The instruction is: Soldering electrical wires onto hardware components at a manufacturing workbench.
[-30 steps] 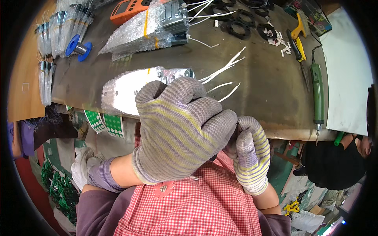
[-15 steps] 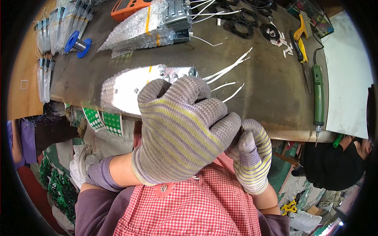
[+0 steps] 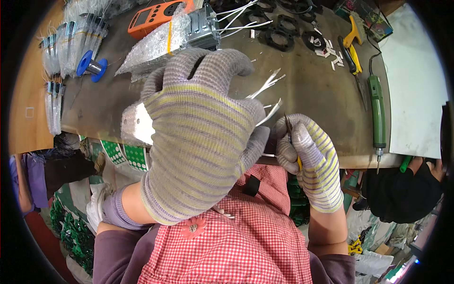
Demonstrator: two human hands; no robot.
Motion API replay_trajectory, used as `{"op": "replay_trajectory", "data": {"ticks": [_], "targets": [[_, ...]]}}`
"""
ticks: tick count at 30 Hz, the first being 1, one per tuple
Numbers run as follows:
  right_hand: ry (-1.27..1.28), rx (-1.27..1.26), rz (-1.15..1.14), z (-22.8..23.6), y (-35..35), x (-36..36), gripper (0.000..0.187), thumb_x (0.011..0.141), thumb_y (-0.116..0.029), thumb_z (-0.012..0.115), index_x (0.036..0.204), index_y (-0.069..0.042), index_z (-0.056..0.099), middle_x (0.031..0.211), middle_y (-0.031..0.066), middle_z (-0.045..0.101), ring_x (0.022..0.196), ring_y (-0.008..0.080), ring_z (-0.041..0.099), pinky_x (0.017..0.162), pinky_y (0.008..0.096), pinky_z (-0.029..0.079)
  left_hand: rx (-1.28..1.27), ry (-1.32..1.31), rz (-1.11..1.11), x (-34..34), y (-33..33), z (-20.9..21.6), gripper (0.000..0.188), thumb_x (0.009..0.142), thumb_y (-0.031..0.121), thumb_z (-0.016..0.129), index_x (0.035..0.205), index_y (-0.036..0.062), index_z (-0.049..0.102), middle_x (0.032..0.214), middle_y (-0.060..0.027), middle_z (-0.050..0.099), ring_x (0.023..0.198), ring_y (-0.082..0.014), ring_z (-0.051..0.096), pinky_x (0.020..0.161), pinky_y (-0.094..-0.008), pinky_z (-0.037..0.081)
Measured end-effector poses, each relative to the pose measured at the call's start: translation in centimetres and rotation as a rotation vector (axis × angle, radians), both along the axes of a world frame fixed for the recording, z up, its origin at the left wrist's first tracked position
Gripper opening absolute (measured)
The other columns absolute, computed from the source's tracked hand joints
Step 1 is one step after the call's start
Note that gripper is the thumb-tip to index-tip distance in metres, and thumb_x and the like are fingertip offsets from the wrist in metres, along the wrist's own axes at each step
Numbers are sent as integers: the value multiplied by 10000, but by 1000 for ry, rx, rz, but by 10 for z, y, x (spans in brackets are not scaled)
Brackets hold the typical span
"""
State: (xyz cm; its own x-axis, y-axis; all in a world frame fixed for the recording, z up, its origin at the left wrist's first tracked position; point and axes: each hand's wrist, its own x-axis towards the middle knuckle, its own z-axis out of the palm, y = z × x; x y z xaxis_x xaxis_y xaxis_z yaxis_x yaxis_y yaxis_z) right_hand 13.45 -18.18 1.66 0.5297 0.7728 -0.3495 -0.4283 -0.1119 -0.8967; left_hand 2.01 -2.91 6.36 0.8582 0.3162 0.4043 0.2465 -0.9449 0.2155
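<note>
While our gloved left hand (image 3: 201,137) spreads wide over the silver metal plate (image 3: 135,125) at the near edge of the workbench (image 3: 312,90), fingers apart and pressing down rather than clamped on anything, we judge the work to be at the wire-trimming stage. The white wires (image 3: 267,83) fan out from under that palm toward the middle of the bench. Our right hand (image 3: 312,158), just at the near edge, is closed around a slim yellow-handled tool (image 3: 289,135), its tip pointing at the wire ends. The next move seems to call for a steady, fine approach to one wire.
</note>
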Motion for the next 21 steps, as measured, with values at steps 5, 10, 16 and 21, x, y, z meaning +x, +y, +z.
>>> {"op": "replay_trajectory", "data": {"ticks": [5, 10, 16, 21], "targets": [[74, 151, 42, -8, -8, 4, 275, 997, -235, 528, 1091, 15, 595, 729, -1, 531, 583, 36, 379, 522, 192, 314, -74, -44, -124, -2, 9, -4, 158, 655, 158, 776, 800, 163, 716, 1120, -97, 608, 1034, -303, 562, 909, -406, 399], [88, 187, -4, -8, -7, 4, 261, 994, -215, 536, 1108, 11, 597, 886, 51, 630, 594, 35, 407, 539, 186, 346, -115, -68, -153, -2, 9, -4, 161, 657, 136, 777, 800, 170, 711, 1127, -110, 600, 1029, -294, 564, 908, -400, 407], [78, 177, -11, -5, -5, 4, 257, 990, -221, 557, 1110, 2, 603, 906, 59, 648, 603, 33, 427, 534, 187, 353, -106, -47, -154, -2, 9, -6, 163, 656, 143, 784, 798, 170, 709, 1129, -106, 591, 1042, -295, 552, 894, -399, 418], [74, 161, -11, -6, -4, 4, 250, 987, -223, 570, 1105, -6, 610, 900, 57, 651, 604, 31, 436, 535, 185, 358, -100, -38, -155, -2, 9, -5, 165, 653, 156, 791, 795, 174, 708, 1128, -104, 595, 1047, -293, 550, 888, -401, 421]]}}
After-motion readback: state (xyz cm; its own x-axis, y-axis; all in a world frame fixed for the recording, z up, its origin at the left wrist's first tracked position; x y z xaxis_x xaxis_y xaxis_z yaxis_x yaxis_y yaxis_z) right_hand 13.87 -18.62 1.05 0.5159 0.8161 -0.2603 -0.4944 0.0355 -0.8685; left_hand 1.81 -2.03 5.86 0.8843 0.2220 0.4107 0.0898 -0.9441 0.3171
